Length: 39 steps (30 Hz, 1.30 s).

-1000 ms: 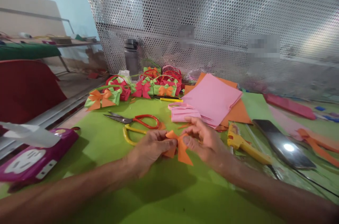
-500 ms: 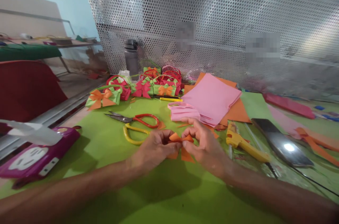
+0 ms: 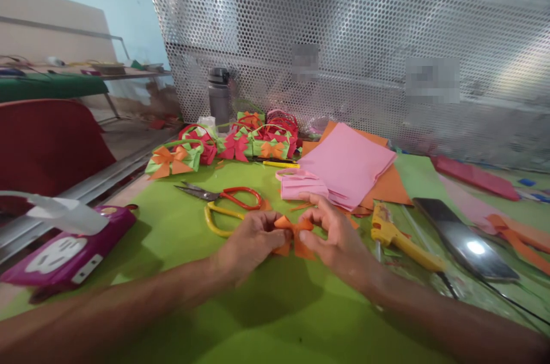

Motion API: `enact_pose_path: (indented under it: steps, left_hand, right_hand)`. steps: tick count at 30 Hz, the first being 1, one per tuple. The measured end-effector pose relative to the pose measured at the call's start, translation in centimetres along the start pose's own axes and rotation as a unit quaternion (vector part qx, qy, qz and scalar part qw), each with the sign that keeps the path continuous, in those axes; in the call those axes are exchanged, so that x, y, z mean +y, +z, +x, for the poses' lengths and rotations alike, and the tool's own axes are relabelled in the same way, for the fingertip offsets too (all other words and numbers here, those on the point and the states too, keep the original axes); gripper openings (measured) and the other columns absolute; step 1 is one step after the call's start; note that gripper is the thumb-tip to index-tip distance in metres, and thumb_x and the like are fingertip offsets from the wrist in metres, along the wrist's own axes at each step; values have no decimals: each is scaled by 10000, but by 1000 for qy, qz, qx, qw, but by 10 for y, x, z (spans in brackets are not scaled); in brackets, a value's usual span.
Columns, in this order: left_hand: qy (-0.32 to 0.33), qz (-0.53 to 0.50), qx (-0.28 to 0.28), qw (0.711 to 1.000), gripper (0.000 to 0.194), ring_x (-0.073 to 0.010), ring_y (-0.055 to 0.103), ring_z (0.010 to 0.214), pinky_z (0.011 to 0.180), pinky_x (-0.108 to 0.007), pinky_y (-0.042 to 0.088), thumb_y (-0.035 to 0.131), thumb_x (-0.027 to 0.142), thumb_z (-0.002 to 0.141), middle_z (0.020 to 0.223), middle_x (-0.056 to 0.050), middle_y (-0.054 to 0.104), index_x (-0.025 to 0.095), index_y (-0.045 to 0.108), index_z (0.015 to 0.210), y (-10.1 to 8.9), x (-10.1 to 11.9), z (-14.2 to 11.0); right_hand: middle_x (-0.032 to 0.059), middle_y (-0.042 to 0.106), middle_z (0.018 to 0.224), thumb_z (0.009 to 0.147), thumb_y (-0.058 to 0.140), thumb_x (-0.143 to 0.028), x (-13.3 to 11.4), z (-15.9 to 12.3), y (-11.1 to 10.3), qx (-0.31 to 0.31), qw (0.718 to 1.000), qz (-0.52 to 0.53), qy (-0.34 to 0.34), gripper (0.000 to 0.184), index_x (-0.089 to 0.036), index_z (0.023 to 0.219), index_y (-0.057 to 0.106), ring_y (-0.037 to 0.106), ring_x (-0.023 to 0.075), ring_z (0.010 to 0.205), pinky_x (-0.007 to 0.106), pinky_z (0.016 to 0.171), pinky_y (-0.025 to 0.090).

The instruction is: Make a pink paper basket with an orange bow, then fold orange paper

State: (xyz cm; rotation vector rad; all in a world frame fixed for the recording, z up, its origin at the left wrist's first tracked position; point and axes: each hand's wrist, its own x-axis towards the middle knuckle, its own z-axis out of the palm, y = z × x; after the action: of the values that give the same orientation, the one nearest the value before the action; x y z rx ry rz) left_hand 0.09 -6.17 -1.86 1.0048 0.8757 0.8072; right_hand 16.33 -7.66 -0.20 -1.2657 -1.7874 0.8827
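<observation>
Head view: I see the left hand, angled inward, pinching an orange bow. The right hand, fingers curled, pinches it opposite.

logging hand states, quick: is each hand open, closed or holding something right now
Left hand: closed, pinching the left side of the orange bow.
Right hand: closed, pinching the right side of the orange bow.
</observation>
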Motion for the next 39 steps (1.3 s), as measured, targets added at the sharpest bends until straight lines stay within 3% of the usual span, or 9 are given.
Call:
enact_pose_path:
  steps: [5, 9, 13, 16, 19, 23, 26, 32, 39]
  left_hand:
    - [-4, -19, -13, 1000, 368, -107, 542, 586, 533, -208, 417, 788, 428, 592, 693, -5, 607, 149, 630, 774, -2, 0, 1]
    - [-7, -49, 32, 998, 426, -150, 590, 684, 582, -248, 462, 712, 530, 665, 776, -31, 627, 157, 636, 855, -6, 0, 2]
    - [43, 37, 83, 995, 523, -229, 615, 897, 695, -318, 496, 596, 578, 767, 961, -116, 654, 121, 613, 1020, -10, 2, -2]
    - [89, 130, 69, 985, 514, -258, 596, 1000, 767, -352, 486, 501, 580, 836, 1036, -131, 652, 125, 613, 1047, -12, 8, -6]
    - [131, 207, 54, 968, 476, -246, 605, 983, 763, -335, 469, 465, 559, 862, 1039, -109, 660, 146, 634, 1027, -15, 15, -8]
    - [154, 212, 77, 962, 453, -235, 618, 917, 716, -316, 469, 498, 549, 838, 997, -109, 663, 136, 648, 946, -20, 22, -5]
    - [152, 191, 89, 966, 433, -222, 622, 877, 695, -294, 465, 545, 544, 806, 935, -100, 667, 135, 654, 898, -24, 27, -2]
    - [146, 136, 97, 975, 363, -185, 602, 816, 669, -271, 469, 611, 503, 760, 880, -58, 631, 149, 641, 831, -27, 41, 1]
    - [78, 118, 105, 984, 292, -186, 599, 750, 552, -255, 473, 671, 412, 724, 845, -62, 600, 133, 599, 768, -19, 54, 16]
  right_hand:
    - [-18, 523, 746, 705, 508, -202, 8, 5, 0, 14, 1000, 6, 14, 509, -161, 1207, 438, 491, 142, 677, 274, 612, 401]
    - [-33, 531, 726, 714, 515, -169, 14, 7, -2, 3, 999, -3, 40, 535, -175, 1242, 427, 460, 115, 593, 239, 533, 370]
    - [6, 618, 797, 752, 533, -167, 17, 7, -4, -37, 998, -28, 44, 514, -195, 1256, 438, 562, 145, 680, 264, 595, 421]
    - [54, 638, 881, 822, 526, -271, 18, 7, -6, -32, 999, -35, -1, 427, -177, 1233, 457, 602, 187, 800, 324, 694, 457]
    - [62, 627, 899, 874, 480, -352, 20, 10, -9, -22, 999, -34, -36, 348, -171, 1171, 480, 596, 195, 852, 348, 757, 448]
    - [0, 547, 718, 844, 524, -381, 21, 16, -14, 36, 998, -36, -41, 195, -187, 848, 513, 517, 148, 666, 290, 628, 419]
    - [-43, 446, 601, 804, 564, -372, 21, 23, -19, 64, 997, -5, -35, 232, -204, 674, 469, 434, 117, 566, 266, 567, 392]
    - [-29, 514, 539, 807, 510, -394, 20, 37, -34, 74, 995, 46, -43, 280, -198, 608, 496, 482, 110, 516, 258, 557, 426]
    - [-5, 553, 524, 817, 457, -410, 37, 59, -58, 151, 987, 16, -46, 317, -200, 582, 497, 516, 126, 501, 254, 543, 423]
